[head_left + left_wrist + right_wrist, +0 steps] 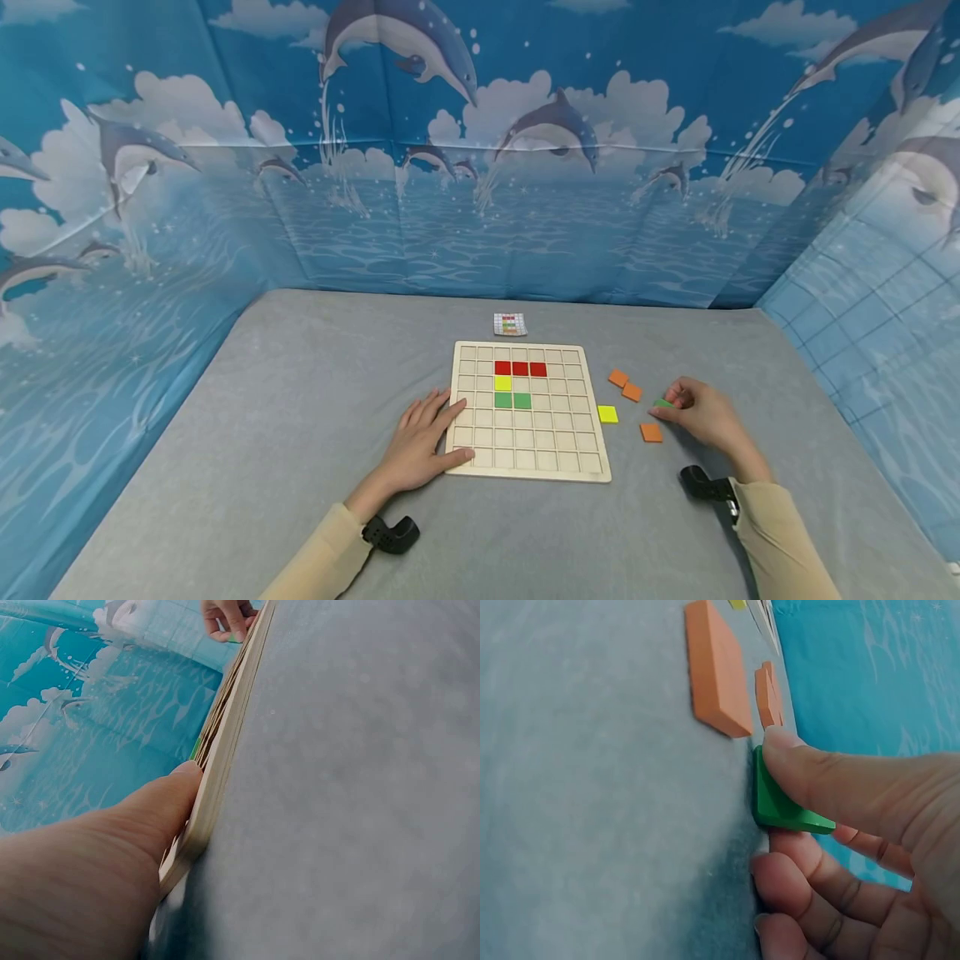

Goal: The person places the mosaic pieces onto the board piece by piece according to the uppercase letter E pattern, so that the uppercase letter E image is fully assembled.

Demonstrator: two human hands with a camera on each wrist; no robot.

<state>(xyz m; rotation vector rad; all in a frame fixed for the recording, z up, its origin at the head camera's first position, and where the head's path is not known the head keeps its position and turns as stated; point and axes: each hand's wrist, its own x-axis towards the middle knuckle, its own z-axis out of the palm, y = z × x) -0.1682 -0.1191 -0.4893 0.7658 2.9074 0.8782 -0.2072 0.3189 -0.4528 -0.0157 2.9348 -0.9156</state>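
Note:
A pale wooden grid board lies on the grey cloth. Its cells hold three red tiles in a row, one yellow tile below, and two green tiles under that. My left hand rests with spread fingers on the board's left edge, its thumb on the near corner. Right of the board, my right hand pinches a green tile between thumb and fingers, low over the cloth. Around it lie orange tiles and a loose yellow tile by the board's right edge.
A small card printed with a coloured grid pattern lies behind the board. Two more orange tiles sit close together at the board's right. A dolphin-print curtain rises behind the grey table surface and along both sides.

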